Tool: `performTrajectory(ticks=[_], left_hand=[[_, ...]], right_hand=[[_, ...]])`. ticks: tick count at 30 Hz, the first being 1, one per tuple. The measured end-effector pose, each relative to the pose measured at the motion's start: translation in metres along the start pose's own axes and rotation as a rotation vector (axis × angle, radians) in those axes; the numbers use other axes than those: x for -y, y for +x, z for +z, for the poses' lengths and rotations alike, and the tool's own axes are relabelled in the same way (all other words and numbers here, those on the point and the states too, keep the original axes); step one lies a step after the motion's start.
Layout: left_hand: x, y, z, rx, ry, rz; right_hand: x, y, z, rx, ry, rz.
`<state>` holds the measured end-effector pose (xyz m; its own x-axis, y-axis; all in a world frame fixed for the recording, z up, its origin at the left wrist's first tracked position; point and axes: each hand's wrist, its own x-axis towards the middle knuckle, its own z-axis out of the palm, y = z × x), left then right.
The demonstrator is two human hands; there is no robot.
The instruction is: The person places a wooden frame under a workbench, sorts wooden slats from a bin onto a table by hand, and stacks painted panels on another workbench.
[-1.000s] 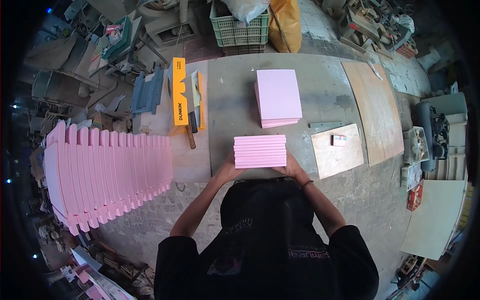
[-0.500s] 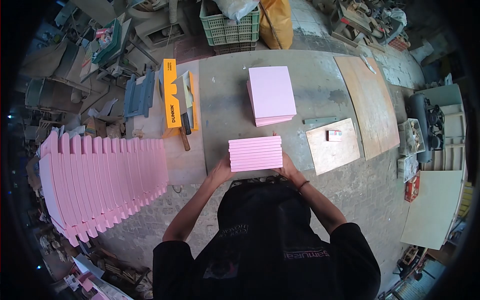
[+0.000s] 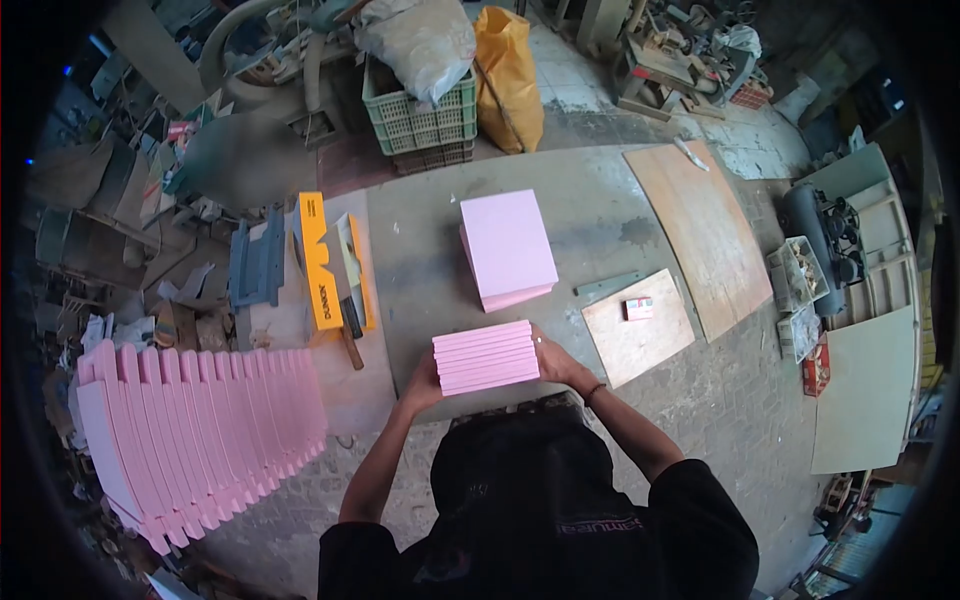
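Observation:
Near the front edge of the table, several pink boards stand together as a bundle (image 3: pixel 487 358), their edges facing up toward me. My left hand (image 3: pixel 424 382) presses against the left end of this bundle, and my right hand (image 3: pixel 556 362) wraps its right end. Both hands are closed on it, with some fingers hidden behind the boards. Just beyond lies a second pile of pink boards (image 3: pixel 508 245), stacked flat with the edges slightly uneven; neither hand touches it.
To the left are a yellow box (image 3: pixel 320 265) with a wooden-handled tool (image 3: pixel 352 345) and a long row of pink panels (image 3: pixel 200 430). On the right, a small box (image 3: pixel 639 308) sits on a thin wooden sheet (image 3: pixel 625 345), beside a larger plywood sheet (image 3: pixel 705 245).
My view has tilted up and turned, so the table appears lower in the picture. The held bundle now slants slightly, its right end higher. Both hands keep their hold.

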<state>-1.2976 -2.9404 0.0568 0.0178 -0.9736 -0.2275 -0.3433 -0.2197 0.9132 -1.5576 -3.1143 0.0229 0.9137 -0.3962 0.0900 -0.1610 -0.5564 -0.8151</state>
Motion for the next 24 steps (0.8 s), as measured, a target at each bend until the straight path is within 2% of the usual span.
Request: performTrajectory(ticks=[3,6,8,10,13,17,20,24], left_hand=[[0.003,-0.001,0.0,-0.126,0.205,0.213],[-0.043,0.006,-0.004,-0.166,-0.096,0.108],[-0.064,0.025,-0.006,-0.212,-0.167,0.015],[-0.075,0.059,-0.013,-0.199,-0.289,-0.077],[-0.117,0.102,-0.02,-0.283,-0.515,-0.079],[-0.116,0.146,-0.033,-0.183,-0.488,-0.284],[-0.113,0.161,-0.034,-0.232,-0.542,-0.305],[-0.103,0.173,-0.033,-0.281,-0.544,-0.36]], right_hand=[[0.059,0.008,-0.042,0.007,0.099,0.089],[0.078,0.009,-0.07,-0.044,0.245,0.215],[0.079,0.015,-0.087,-0.095,0.351,0.304],[0.06,0.025,-0.09,-0.233,0.546,0.417],[0.066,0.064,-0.126,-0.367,0.71,0.598],[0.028,0.088,-0.151,-0.306,0.773,0.628],[0.028,0.103,-0.159,-0.284,0.932,0.614],[0.012,0.114,-0.161,-0.262,0.978,0.654]])
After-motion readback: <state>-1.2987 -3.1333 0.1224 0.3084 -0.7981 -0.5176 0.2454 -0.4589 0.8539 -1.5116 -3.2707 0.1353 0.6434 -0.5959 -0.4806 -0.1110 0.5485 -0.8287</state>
